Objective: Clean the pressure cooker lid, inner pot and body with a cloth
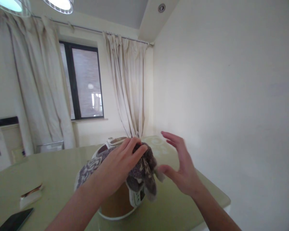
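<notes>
The patterned cloth (141, 169) lies bunched over a brown container (117, 204) on the table (62, 179), inward from its right edge. You seem to be handling its folds: your left hand's (121, 158) fingers curve over the cloth, though whether they grip I cannot tell. Your right hand (182, 170) has its fingers spread beside the cloth's hanging end; contact is unclear. Taking that end would call for closing thumb and fingers around it. The table's near edge is out of frame, your left forearm hides some container wall, and cloth covers much of its top.
</notes>
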A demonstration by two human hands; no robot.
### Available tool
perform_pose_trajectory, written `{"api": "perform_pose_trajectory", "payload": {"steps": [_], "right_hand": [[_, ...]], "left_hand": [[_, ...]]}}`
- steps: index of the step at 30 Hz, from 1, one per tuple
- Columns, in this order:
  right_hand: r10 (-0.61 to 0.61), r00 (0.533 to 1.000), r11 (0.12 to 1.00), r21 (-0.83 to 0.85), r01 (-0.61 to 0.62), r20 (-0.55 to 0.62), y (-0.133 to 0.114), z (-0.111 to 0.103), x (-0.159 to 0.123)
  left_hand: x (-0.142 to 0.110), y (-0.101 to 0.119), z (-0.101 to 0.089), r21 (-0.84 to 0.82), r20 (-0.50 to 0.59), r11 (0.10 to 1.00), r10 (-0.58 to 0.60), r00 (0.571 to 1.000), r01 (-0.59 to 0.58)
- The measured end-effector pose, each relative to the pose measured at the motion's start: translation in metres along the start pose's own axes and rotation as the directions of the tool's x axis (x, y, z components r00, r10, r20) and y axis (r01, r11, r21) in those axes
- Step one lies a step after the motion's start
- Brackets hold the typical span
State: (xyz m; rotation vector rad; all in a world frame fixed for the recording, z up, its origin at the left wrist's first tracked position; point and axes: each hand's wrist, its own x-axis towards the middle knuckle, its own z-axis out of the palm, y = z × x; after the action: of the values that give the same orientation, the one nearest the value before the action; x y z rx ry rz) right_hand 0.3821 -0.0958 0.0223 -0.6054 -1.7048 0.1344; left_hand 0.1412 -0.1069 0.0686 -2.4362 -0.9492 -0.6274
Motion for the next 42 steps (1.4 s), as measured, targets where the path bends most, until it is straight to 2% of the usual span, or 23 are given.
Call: {"api": "perform_pose_trajectory", "payload": {"steps": [2, 4, 6, 8, 10, 12, 13, 15, 17, 18, 19, 21, 22, 24, 26, 28, 29, 32, 33, 36, 38, 40, 42], "right_hand": [[0.026, 0.971, 0.997, 0.064, -0.042, 0.239, 0.001, 0.015, 0.012], [0.049, 0.934, 0.976, 0.184, -0.121, 0.353, 0.006, 0.031, 0.02], [0.086, 0.938, 0.94, 0.286, -0.188, 0.335, 0.013, 0.039, 0.022], [0.139, 0.958, 0.905, 0.359, -0.226, 0.252, 0.018, 0.04, 0.022], [0.189, 0.969, 0.865, 0.44, -0.242, 0.16, 0.017, 0.039, 0.021], [0.222, 0.969, 0.811, 0.532, -0.243, 0.104, 0.013, 0.04, 0.023], [0.226, 0.969, 0.781, 0.577, -0.24, 0.098, 0.011, 0.041, 0.024], [0.217, 0.969, 0.737, 0.631, -0.241, 0.116, 0.009, 0.043, 0.029], [0.212, 0.972, 0.764, 0.603, -0.227, 0.097, 0.013, 0.04, 0.037], [0.209, 0.977, 0.816, 0.544, -0.196, 0.04, 0.017, 0.036, 0.041], [0.195, 0.98, 0.88, 0.446, -0.162, -0.03, 0.022, 0.032, 0.046], [0.157, 0.981, 0.975, 0.173, -0.136, -0.115, 0.035, 0.027, 0.053], [0.16, 0.984, 0.987, 0.039, -0.157, -0.082, 0.041, 0.028, 0.056], [0.229, 0.966, 0.964, -0.166, -0.208, 0.121, 0.052, 0.041, 0.058], [0.28, 0.908, 0.939, -0.286, -0.191, 0.313, 0.06, 0.065, 0.06], [0.276, 0.882, 0.926, -0.35, -0.138, 0.383, 0.07, 0.091, 0.067], [0.294, 0.867, 0.919, -0.367, -0.141, 0.402, 0.077, 0.102, 0.074], [0.441, 0.791, 0.873, -0.407, -0.269, 0.423, 0.106, 0.127, 0.102], [0.459, 0.783, 0.867, -0.402, -0.294, 0.42, 0.118, 0.134, 0.111], [0.397, 0.82, 0.91, -0.289, -0.296, 0.412, 0.146, 0.148, 0.131], [0.362, 0.856, 0.93, -0.203, -0.305, 0.371, 0.153, 0.151, 0.13], [0.33, 0.886, 0.944, -0.131, -0.304, 0.325, 0.146, 0.145, 0.117], [0.26, 0.918, 0.965, -0.058, -0.254, 0.3, 0.126, 0.128, 0.091]], "left_hand": [[0.005, -0.007, -0.002, 0.028, -0.067, 0.996, 0.087, 0.994, -0.085], [0.007, -0.013, 0.001, 0.084, -0.201, 0.988, 0.143, 0.969, -0.129], [0.004, -0.019, 0.005, 0.123, -0.319, 0.99, 0.102, 0.942, -0.066], [0.001, -0.022, 0.01, 0.069, -0.364, 0.994, -0.05, 0.93, 0.08], [0.001, -0.019, 0.015, -0.103, -0.347, 0.97, -0.241, 0.907, 0.218], [0.005, -0.011, 0.018, -0.36, -0.277, 0.898, -0.363, 0.89, 0.254], [0.009, -0.007, 0.018, -0.486, -0.212, 0.842, -0.373, 0.903, 0.234], [0.015, -0.003, 0.015, -0.666, -0.04, 0.723, -0.284, 0.958, 0.186], [0.017, -0.012, 0.01, -0.72, 0.118, 0.666, -0.161, 0.98, 0.196], [0.016, -0.023, 0.009, -0.711, 0.163, 0.667, -0.152, 0.975, 0.223], [0.014, -0.036, 0.01, -0.685, 0.181, 0.679, -0.19, 0.965, 0.262], [0.007, -0.068, 0.02, -0.598, 0.126, 0.712, -0.369, 0.921, 0.367], [0.003, -0.084, 0.029, -0.528, 0.083, 0.728, -0.467, 0.88, 0.436], [-0.006, -0.109, 0.05, -0.372, 0.018, 0.751, -0.582, 0.813, 0.545], [-0.015, -0.121, 0.071, -0.325, 0.031, 0.754, -0.595, 0.803, 0.571], [-0.021, -0.124, 0.083, -0.354, 0.063, 0.749, -0.579, 0.813, 0.56], [-0.023, -0.123, 0.086, -0.367, 0.069, 0.746, -0.574, 0.816, 0.556], [-0.026, -0.119, 0.084, -0.374, 0.068, 0.739, -0.581, 0.811, 0.56], [-0.025, -0.119, 0.082, -0.376, 0.069, 0.736, -0.584, 0.809, 0.563], [-0.025, -0.119, 0.079, -0.39, 0.064, 0.72, -0.601, 0.797, 0.574], [-0.025, -0.121, 0.08, -0.404, 0.064, 0.712, -0.605, 0.794, 0.575], [-0.026, -0.126, 0.082, -0.422, 0.073, 0.7, -0.607, 0.792, 0.576], [-0.028, -0.134, 0.084, -0.454, 0.1, 0.679, -0.604, 0.791, 0.576]]}}
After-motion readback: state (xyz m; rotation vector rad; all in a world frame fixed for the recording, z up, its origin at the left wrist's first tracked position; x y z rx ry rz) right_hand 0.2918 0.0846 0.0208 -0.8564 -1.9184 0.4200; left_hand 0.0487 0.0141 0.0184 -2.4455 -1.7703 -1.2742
